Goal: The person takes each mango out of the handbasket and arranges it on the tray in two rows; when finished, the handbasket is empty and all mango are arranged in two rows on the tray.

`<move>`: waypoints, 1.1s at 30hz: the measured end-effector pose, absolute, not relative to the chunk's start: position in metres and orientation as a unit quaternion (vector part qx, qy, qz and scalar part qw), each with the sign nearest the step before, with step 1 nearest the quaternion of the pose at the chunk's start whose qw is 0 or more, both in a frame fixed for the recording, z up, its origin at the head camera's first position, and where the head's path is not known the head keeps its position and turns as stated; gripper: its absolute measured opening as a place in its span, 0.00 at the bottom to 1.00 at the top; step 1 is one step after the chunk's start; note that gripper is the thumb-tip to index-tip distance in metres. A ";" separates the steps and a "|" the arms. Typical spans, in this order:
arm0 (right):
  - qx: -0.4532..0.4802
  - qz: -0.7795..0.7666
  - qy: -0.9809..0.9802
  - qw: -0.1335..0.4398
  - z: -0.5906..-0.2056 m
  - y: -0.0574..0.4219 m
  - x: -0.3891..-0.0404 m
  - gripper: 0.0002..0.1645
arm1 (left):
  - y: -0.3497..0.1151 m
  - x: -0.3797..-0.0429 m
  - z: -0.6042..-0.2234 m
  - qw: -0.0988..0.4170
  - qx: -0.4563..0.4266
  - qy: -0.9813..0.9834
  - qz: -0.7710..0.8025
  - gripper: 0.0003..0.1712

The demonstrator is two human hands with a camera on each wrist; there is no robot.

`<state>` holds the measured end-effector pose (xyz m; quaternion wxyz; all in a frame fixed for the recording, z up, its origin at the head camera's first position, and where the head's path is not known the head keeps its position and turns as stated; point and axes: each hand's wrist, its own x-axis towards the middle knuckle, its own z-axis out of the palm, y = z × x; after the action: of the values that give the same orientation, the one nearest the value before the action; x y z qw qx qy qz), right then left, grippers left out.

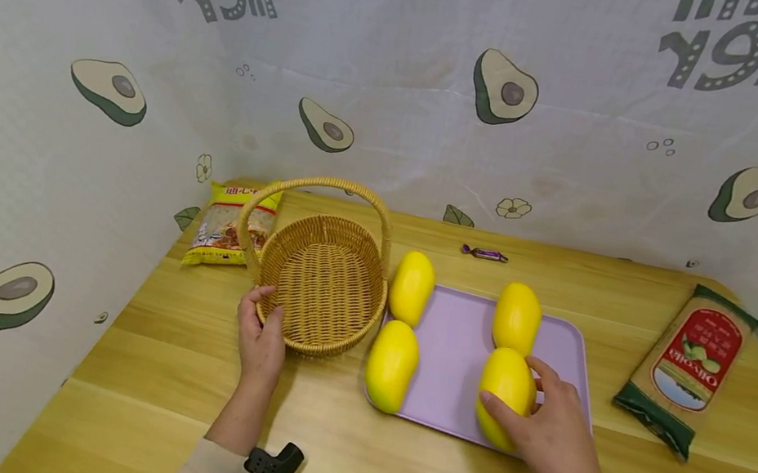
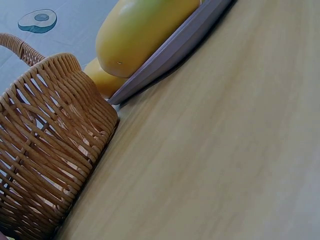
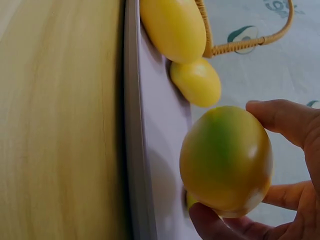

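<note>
My right hand [image 1: 560, 431] holds a yellow mango [image 1: 506, 389] between thumb and fingers, over the front right of a lilac tray [image 1: 454, 348]. In the right wrist view, the end of this mango [image 3: 225, 160] shows a green patch. Another mango [image 1: 517, 316] lies just behind it on the tray. Two more, a rear mango [image 1: 412, 287] and a front mango [image 1: 392, 367], sit along the tray's left edge. With its thumb over the rim, my left hand [image 1: 261, 342] grips the near left side of a round wicker basket [image 1: 326, 286]. Nothing lies inside the basket, and its handle stands up.
Behind the basket's left side lies a yellow food packet [image 1: 232, 226]. A small purple wrapped candy [image 1: 485, 253] is near the table's back edge. An Olivoila-labelled packet [image 1: 694, 361] lies to the right of the tray. An avocado-print curtain [image 1: 406, 67] hangs behind the table.
</note>
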<state>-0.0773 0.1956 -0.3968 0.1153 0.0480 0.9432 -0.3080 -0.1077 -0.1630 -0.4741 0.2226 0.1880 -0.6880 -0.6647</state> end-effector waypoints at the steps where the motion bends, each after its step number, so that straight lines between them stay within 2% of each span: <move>1: 0.045 -0.305 0.944 0.117 -0.398 0.197 -0.077 0.63 | -0.163 -0.108 -0.474 0.223 0.187 -0.688 -0.665 0.19; 33: 0.035 -0.284 0.946 0.150 -0.411 0.211 -0.080 0.63 | -0.162 -0.107 -0.478 0.235 0.181 -0.684 -0.666 0.19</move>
<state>-0.0802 0.2115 -0.4107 0.1495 0.0352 0.9463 -0.2843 -0.1072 -0.1619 -0.4777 0.2353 0.1807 -0.6841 -0.6663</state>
